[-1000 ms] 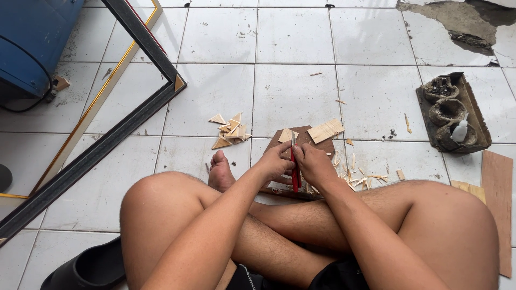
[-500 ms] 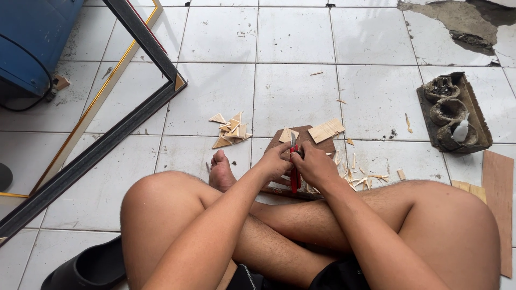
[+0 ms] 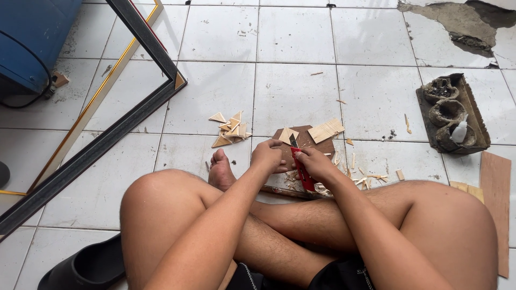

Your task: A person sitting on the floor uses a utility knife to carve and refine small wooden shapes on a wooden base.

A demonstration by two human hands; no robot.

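**Caller:** Right, down on the white tiled floor (image 3: 290, 91) we go. The person sits cross-legged, both hands meeting just in front of the shins, over a brown board (image 3: 307, 140).

**Partner:** What's the right hand (image 3: 317, 162) doing?

**Caller:** Fingers wrapped around a red utility knife (image 3: 302, 171), handle running down towards the legs, dark blade end poking up past the knuckles onto the board. That's a firm grip.

**Partner:** And the left hand (image 3: 269, 156)?

**Caller:** Curled closed, pressed right beside the right one at the board's near edge. It looks to be pinching something small against the wood, but I cannot tell what; the fingers hide it.

**Partner:** Plenty of offcuts about.

**Caller:** Oh yes. A pale wooden strip piece (image 3: 325, 130) lies on the board's far right corner, and a smaller light piece (image 3: 286, 134) sits at its top left. Just left of the board, a little heap of triangular wood pieces (image 3: 230, 130). Shavings (image 3: 365, 177) scatter to the right, near the knee.

**Partner:** Further out?

**Caller:** A black picture frame (image 3: 134, 113) with a gold inner edge lies angled across the left side, a blue drum (image 3: 32, 37) in the top left corner. Well off to the right, a dirty dark tray (image 3: 475, 115) holding grimy lumps and a small white bottle, with a flat brown plank (image 3: 494, 198) beside the right knee. A bare foot (image 3: 220, 171) peeks out just left of the hands.
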